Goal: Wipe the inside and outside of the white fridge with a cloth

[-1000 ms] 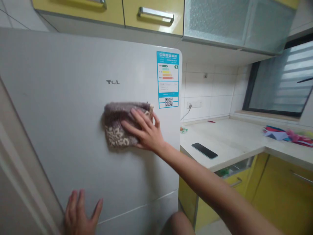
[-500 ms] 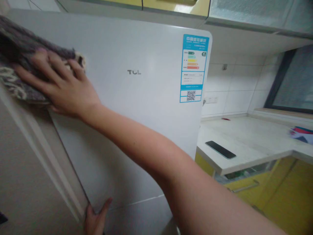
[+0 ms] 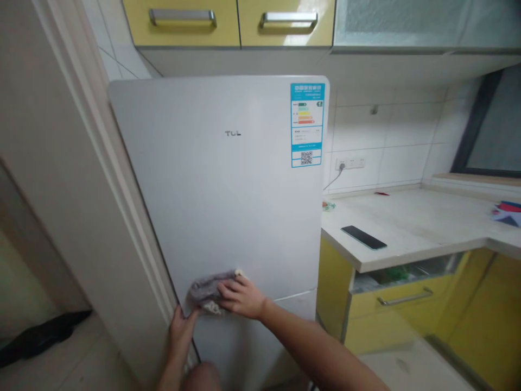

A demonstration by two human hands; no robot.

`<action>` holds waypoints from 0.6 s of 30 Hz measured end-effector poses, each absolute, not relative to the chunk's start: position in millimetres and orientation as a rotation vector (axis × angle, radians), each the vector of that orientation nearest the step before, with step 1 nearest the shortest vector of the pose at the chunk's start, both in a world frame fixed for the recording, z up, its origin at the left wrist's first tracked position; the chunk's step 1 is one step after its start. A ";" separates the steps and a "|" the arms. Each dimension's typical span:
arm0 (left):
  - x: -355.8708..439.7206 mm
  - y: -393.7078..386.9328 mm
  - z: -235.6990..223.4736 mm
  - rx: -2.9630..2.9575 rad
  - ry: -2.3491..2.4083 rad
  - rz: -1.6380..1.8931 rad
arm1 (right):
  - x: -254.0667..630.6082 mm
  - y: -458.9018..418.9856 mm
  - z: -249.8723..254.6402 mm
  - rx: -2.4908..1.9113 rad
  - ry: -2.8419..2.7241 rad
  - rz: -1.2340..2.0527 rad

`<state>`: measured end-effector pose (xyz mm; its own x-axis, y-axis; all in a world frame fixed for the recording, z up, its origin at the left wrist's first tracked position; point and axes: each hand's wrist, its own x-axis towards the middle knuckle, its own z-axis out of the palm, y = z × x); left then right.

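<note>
A white fridge point(image 3: 228, 206) stands between a door frame and a counter. My right hand point(image 3: 240, 297) presses a grey-brown patterned cloth point(image 3: 205, 291) flat against the lower part of the upper fridge door, fingers stretched over the cloth. My left hand point(image 3: 181, 326) grips the fridge's left edge just below the cloth, fingers curled round it. A blue energy label point(image 3: 306, 124) sits at the door's top right.
A pale counter point(image 3: 407, 228) runs right of the fridge, with a dark phone point(image 3: 363, 237) and coloured papers point(image 3: 507, 212) on it. Yellow cabinets point(image 3: 228, 21) hang above; a yellow drawer point(image 3: 402, 298) stands slightly open below. A door frame point(image 3: 101, 190) is on the left.
My right hand has carried the cloth from the fridge's upper left down to the lower part of the door. The view has pulled back, showing the whole upper door.
</note>
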<state>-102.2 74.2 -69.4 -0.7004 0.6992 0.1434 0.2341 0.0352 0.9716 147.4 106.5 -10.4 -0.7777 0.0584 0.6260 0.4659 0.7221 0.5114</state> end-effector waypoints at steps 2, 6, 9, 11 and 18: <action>-100.4 60.2 -73.3 0.965 1.884 1.706 | 189.6 84.6 -45.2 -0.501 -2.289 -0.886; -81.6 14.8 -97.9 0.887 1.924 1.796 | 251.9 29.6 -76.7 -0.848 -2.183 -0.712; -57.4 -34.1 -120.2 0.823 2.077 1.859 | 269.8 -16.7 -79.3 -1.104 -2.127 -0.194; -42.8 -74.5 -132.6 0.852 2.183 1.861 | 269.9 -46.9 -74.1 -1.135 -1.962 0.197; -16.1 -220.4 -139.0 2.026 2.078 1.945 | 253.6 -138.2 -26.7 -1.043 -1.011 0.867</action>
<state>-16.1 -220.4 -139.0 -0.2868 0.4771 0.8307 0.8604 -0.2530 0.4424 253.6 -138.2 -26.7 0.3054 0.9216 0.2396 -0.0957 0.2800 -0.9552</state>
